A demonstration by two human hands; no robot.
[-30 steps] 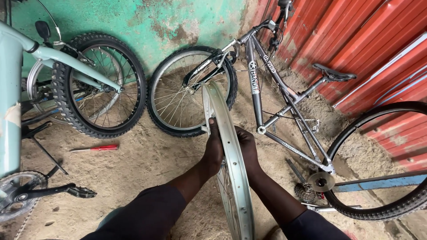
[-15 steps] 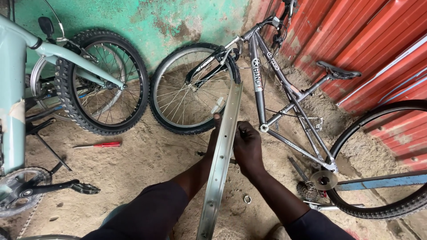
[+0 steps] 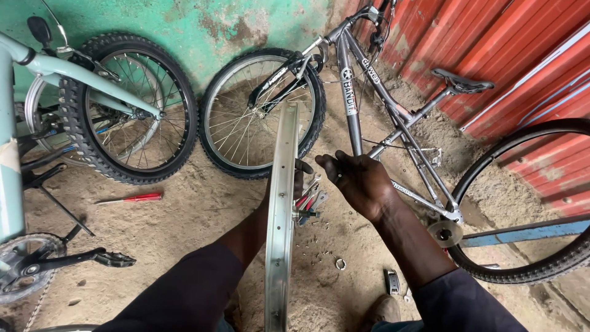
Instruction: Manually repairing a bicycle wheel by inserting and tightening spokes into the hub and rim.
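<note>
A bare silver bicycle rim [image 3: 281,209] stands on edge between my arms, seen almost edge-on and running from near my lap toward the grey bicycle. My left hand [image 3: 297,178] sits behind the rim at its far side, fingers curled on it, mostly hidden. My right hand [image 3: 357,181] hovers just right of the rim, off the metal, with its fingertips pinched together; whether something small is between them is too small to tell. Red-handled tools [image 3: 309,200] lie on the sand under my hands.
A grey bicycle [image 3: 369,104] lies against the red corrugated wall [image 3: 528,67]. A light-blue bicycle [image 3: 92,86] with a knobby tyre stands at left, its crank and pedal [image 3: 92,258] low left. A red screwdriver [image 3: 130,198] and small nuts [image 3: 340,264] lie on sand.
The rim has swung from a tilt to nearly edge-on. My right hand has come off the rim and moved right. My view has shifted slightly.
</note>
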